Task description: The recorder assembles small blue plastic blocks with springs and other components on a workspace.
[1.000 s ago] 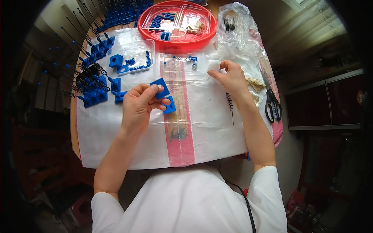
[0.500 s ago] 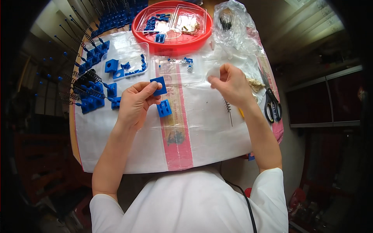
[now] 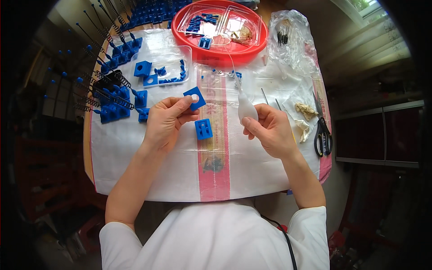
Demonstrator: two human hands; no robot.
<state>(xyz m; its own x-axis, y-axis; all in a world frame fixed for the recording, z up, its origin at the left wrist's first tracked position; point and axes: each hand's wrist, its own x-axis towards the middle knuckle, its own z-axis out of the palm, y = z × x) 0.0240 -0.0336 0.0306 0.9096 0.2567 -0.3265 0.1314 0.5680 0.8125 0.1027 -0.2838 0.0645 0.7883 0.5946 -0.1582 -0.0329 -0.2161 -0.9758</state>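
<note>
Ok, hands (image 3: 164,120) (image 3: 273,130): 1 sq. (image 3: 198,104), 1 btl. (image 3: 246,109)

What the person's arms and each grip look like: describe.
White short sleeves, with no markings visible, leave the forearms bare. The left grip and right grip are ungloved hands, no jewellery visible. A black cable runs beside the right sleeve.

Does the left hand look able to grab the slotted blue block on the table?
Probably not as things stand: the left hand is pinching a square blue plate, though the slotted blue block lies close by with nothing covering it.
</note>
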